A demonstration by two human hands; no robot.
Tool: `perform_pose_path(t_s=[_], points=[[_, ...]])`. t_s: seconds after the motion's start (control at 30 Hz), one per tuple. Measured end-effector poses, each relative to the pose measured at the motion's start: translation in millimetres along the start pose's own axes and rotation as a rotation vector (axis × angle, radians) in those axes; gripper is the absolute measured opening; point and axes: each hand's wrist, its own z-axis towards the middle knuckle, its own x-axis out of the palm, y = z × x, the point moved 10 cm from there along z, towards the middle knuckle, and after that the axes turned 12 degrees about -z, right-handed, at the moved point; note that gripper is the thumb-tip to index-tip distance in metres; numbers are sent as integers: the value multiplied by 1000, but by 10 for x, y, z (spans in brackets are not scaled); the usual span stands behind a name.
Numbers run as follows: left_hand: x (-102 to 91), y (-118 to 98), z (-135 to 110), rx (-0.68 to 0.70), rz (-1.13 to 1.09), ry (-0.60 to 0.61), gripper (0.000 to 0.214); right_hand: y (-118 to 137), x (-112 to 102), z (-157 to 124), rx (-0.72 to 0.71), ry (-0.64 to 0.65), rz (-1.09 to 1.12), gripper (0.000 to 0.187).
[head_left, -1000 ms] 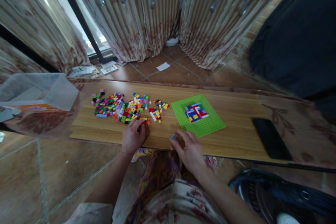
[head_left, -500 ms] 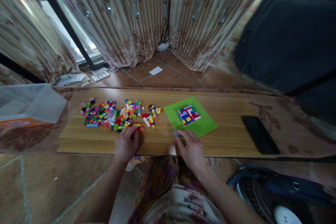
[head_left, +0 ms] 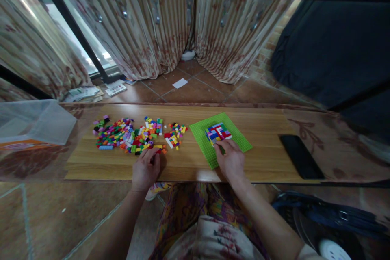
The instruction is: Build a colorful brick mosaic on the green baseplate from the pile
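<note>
My left hand [head_left: 146,169] rests on the wooden board at the near edge of a loose pile of toy bricks [head_left: 114,135]. Its fingers are curled together, with a red toy brick [head_left: 159,151] at their tips. To the right lies a green baseplate [head_left: 201,127], turned cornerwise, bearing a block of joined bricks [head_left: 219,131] in blue, red, white and yellow. My right hand [head_left: 230,159] is over the plate's near part, fingers pinched at the near edge of that block. The small light brick in this pinch is now hidden by the fingers.
A black phone [head_left: 300,156] lies at the board's right end. A clear plastic box [head_left: 36,122] stands at the far left. A smaller group of bricks [head_left: 175,135] sits between pile and baseplate. Curtains [head_left: 158,40] hang beyond the table.
My right hand has moved right and away from me, from the baseplate's near left side to the joined bricks, carrying a small light brick. My left hand has stayed by the pile.
</note>
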Motion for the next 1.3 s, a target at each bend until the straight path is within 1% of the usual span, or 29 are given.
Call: perform_pose_path(t_s=[0.17,0.27,0.33,0.5,0.6,0.67,0.73,0.83,0.93,1.03,1.17,1.3], points=[[7,13,6,-12,-20,3,19,22,-45,29,4,2,6,17],[15,6,0,-11,-26,11,18,130,-75,-14,1,-2,52,17],[16,0,-8,-10,-33,12,18,293,-17,-80,-30,41,104,15],[12,9,-23,-23,-29,6,17,867,306,-266,-148,230,167,12],[24,9,-27,-27,-28,18,17,1170,451,-308,-229,314,185,12],[24,8,-30,-27,-37,19,16,1295,491,-296,-269,338,201,11],[25,8,-35,-27,-48,21,16,1327,509,-248,-272,342,207,12],[34,18,-47,-33,-69,29,16,1255,535,-111,-245,320,191,18],[47,35,-58,-47,-87,39,17,1140,590,99,-219,289,149,23],[49,38,-61,-57,-89,41,17,1072,688,329,-214,280,62,25],[45,32,-58,-74,-89,46,18,1118,831,510,-276,291,-47,24],[35,27,-62,-75,-109,39,18,1187,908,523,-344,272,-48,28]])
